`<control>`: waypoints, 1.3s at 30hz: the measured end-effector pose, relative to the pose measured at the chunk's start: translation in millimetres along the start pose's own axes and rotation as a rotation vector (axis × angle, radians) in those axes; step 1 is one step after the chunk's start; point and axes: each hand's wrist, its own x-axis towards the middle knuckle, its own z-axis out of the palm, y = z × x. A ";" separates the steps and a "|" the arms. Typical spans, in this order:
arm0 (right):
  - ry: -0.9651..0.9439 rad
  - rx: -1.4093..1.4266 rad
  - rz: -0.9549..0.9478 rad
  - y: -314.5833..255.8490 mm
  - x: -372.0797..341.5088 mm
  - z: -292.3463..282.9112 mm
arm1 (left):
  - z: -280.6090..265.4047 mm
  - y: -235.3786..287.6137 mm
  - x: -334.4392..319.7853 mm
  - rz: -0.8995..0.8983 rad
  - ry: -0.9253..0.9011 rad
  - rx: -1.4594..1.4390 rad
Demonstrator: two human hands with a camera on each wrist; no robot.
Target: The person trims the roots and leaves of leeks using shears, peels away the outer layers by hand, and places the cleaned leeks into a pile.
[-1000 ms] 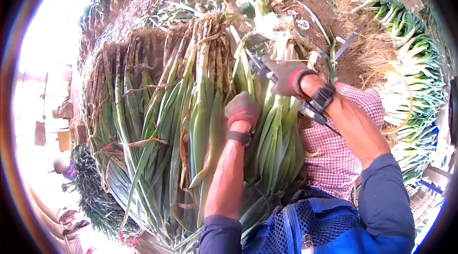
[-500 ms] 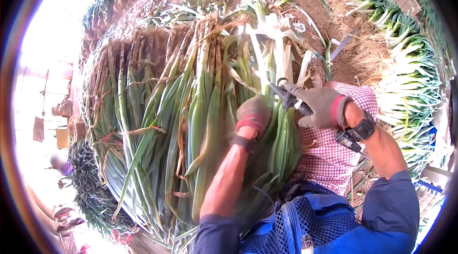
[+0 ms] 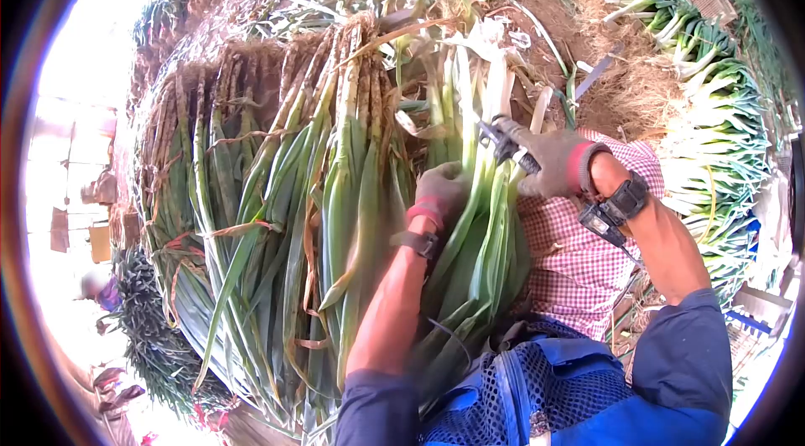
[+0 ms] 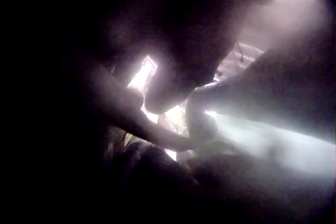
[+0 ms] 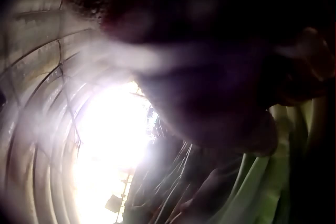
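While my left hand [image 3: 442, 193], gloved in grey with a red cuff, touches long green-and-white leeks [image 3: 495, 249], I can't tell if it grips them. Some leeks lie between my hands, which are apart. My right hand [image 3: 560, 163] grips a dark tool [image 3: 505, 146] by its thick handle, maybe so its tip reaches them.

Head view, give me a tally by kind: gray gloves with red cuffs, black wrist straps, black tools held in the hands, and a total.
Gray gloves with red cuffs: 2
Black wrist straps: 2
Black handheld tool: 1
Total: 5
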 end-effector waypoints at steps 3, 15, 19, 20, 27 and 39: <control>-0.106 0.051 -0.159 -0.4 7.2 10.8 | -4.7 14.8 1.5 -0.097 0.039 -0.184; -0.095 -0.082 -0.037 -5.4 40.6 3.1 | -33.0 60.8 45.9 -0.119 0.241 0.659; -0.137 -0.064 -0.088 -10.0 34.5 -0.4 | -47.6 50.6 77.4 -0.100 0.173 0.697; -0.174 -0.051 -0.033 -11.3 37.3 -3.7 | -56.4 56.0 79.0 -0.062 0.263 0.605; -0.172 -0.128 -0.092 -15.0 40.8 -10.2 | -104.9 115.0 84.0 0.120 0.614 -0.192; -0.350 -0.259 -0.108 -40.2 41.5 -25.6 | -3.0 30.0 -3.7 0.045 -0.205 0.336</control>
